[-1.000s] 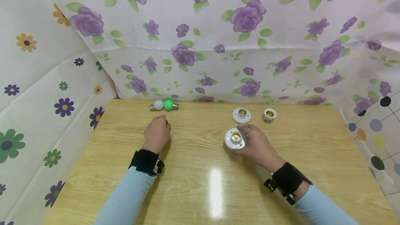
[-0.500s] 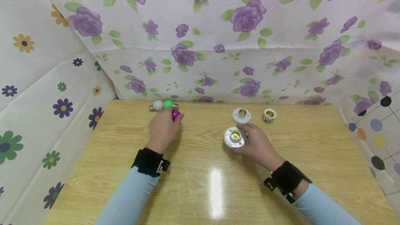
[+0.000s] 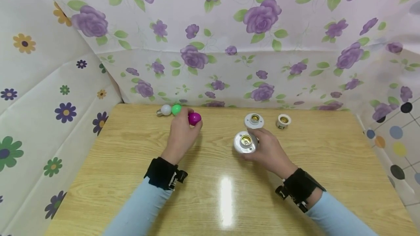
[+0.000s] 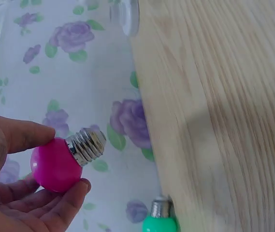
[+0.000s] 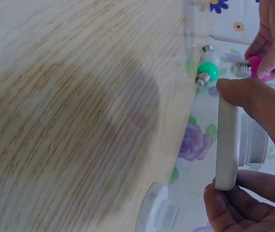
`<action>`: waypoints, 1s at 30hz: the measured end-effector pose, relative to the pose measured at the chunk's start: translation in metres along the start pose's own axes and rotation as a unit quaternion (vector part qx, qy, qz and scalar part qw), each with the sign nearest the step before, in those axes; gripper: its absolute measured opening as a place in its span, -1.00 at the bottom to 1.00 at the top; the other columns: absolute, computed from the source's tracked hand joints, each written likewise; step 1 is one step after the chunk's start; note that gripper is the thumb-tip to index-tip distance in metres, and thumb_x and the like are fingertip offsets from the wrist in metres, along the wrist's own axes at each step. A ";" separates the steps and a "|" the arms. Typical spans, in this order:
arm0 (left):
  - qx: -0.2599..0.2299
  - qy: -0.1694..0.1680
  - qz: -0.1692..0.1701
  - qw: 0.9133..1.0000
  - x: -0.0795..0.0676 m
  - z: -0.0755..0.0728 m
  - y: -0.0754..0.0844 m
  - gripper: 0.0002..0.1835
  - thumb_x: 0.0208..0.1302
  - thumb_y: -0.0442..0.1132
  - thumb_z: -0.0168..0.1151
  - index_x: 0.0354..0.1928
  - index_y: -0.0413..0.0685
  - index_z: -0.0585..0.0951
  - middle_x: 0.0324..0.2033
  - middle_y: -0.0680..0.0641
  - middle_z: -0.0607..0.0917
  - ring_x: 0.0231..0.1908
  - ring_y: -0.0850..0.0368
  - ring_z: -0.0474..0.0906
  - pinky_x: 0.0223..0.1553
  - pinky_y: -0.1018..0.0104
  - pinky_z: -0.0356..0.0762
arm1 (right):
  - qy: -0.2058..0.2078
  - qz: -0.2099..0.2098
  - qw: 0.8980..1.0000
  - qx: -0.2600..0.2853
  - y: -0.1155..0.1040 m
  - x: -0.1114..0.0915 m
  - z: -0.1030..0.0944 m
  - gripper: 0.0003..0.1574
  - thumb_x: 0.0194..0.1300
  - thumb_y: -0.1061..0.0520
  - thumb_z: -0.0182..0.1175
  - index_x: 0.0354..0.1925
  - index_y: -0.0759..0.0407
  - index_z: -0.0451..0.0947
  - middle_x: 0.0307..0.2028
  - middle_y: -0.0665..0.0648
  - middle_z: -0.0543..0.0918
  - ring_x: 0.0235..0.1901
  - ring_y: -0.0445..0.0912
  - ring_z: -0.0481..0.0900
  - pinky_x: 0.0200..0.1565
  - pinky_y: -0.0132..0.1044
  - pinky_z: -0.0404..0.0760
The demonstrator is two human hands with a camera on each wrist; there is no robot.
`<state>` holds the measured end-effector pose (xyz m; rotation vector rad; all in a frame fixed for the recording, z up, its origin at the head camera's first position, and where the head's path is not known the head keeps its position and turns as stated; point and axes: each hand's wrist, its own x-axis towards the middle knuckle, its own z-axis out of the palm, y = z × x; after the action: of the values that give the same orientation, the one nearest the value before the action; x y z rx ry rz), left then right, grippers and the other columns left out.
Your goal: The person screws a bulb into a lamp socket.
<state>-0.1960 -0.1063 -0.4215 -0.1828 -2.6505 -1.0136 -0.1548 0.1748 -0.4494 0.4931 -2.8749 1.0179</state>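
Observation:
My left hand (image 3: 182, 134) pinches a magenta light bulb (image 4: 57, 165) by its round globe, thumb on one side and fingers on the other. The bulb's threaded metal base (image 4: 86, 146) sticks out bare. In my right hand (image 3: 270, 152) is a round white lamp holder (image 3: 245, 142), gripped by the rim of its disc, its brass-coloured socket facing up. The right wrist view shows that lamp holder (image 5: 228, 145) edge-on, raised over the table. A second round lamp holder (image 3: 254, 120) lies just behind it on the table.
A smaller white lamp socket (image 3: 283, 120) stands at the back right of the wooden table (image 3: 210, 199). A white bulb (image 3: 166, 110) and a green bulb (image 3: 176, 109) lie together at the back left. A flowered cloth (image 3: 210, 72) hangs behind the table's back edge.
My left hand has moved right, and the magenta bulb, hidden at first, now shows in its fingers. My right hand with the lamp holder has shifted only slightly.

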 end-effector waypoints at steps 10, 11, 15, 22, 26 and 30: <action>-0.077 0.014 0.035 0.996 -0.007 0.003 0.028 -0.49 0.14 -0.06 0.32 0.05 -0.20 0.50 -0.10 -0.08 0.52 -0.17 0.17 0.50 -0.24 0.47 0.52 | 0.005 -0.011 1.000 -0.002 -0.003 0.001 0.000 0.09 -0.29 -0.19 0.53 0.20 0.19 0.39 0.03 0.07 0.49 -0.02 -0.09 0.43 -0.04 -0.25 0.47; -0.085 0.012 0.033 0.996 -0.009 0.004 0.030 -0.49 0.13 -0.04 0.33 0.06 -0.17 0.50 -0.11 -0.07 0.52 -0.18 0.19 0.51 -0.25 0.48 0.51 | 0.006 -0.013 1.000 -0.004 -0.003 0.002 0.000 0.08 -0.29 -0.19 0.53 0.19 0.19 0.39 0.03 0.07 0.49 -0.02 -0.10 0.43 -0.04 -0.25 0.47; -0.106 0.008 0.041 0.993 -0.014 0.011 0.036 -0.46 0.12 0.02 0.33 0.08 -0.12 0.52 -0.13 -0.01 0.54 -0.21 0.26 0.49 -0.28 0.51 0.50 | 0.008 -0.019 1.000 -0.007 -0.003 0.004 0.002 0.07 -0.31 -0.19 0.54 0.17 0.20 0.41 0.02 0.07 0.50 -0.02 -0.10 0.44 -0.04 -0.25 0.47; -0.166 -0.001 0.073 0.983 -0.018 0.018 0.047 -0.47 0.12 -0.06 0.33 0.13 -0.08 0.51 -0.09 -0.04 0.53 -0.15 0.26 0.51 -0.28 0.52 0.51 | 0.013 -0.026 1.000 -0.003 -0.006 0.008 0.002 0.04 -0.33 -0.19 0.54 0.13 0.20 0.45 0.00 0.07 0.52 -0.03 -0.09 0.44 -0.04 -0.23 0.47; -0.184 -0.016 0.086 0.979 -0.021 0.019 0.055 -0.48 0.15 -0.12 0.31 0.17 -0.06 0.48 -0.07 -0.03 0.52 -0.12 0.26 0.51 -0.26 0.51 0.50 | 0.013 -0.026 1.000 0.001 -0.008 0.009 0.001 0.04 -0.33 -0.18 0.54 0.12 0.20 0.45 0.01 0.08 0.52 -0.03 -0.09 0.45 -0.03 -0.23 0.47; -0.201 -0.035 0.117 0.972 -0.024 0.021 0.062 -0.49 0.18 -0.17 0.29 0.18 -0.09 0.45 -0.03 -0.01 0.51 -0.08 0.26 0.47 -0.22 0.47 0.51 | 0.014 -0.021 1.000 0.002 -0.010 0.010 -0.001 0.04 -0.35 -0.16 0.55 0.12 0.20 0.46 0.01 0.09 0.52 -0.03 -0.08 0.45 -0.06 -0.22 0.48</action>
<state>-0.1644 -0.0461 -0.4047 -0.6136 -2.3764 -1.4687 -0.1616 0.1650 -0.4413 0.5322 -2.8256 1.0162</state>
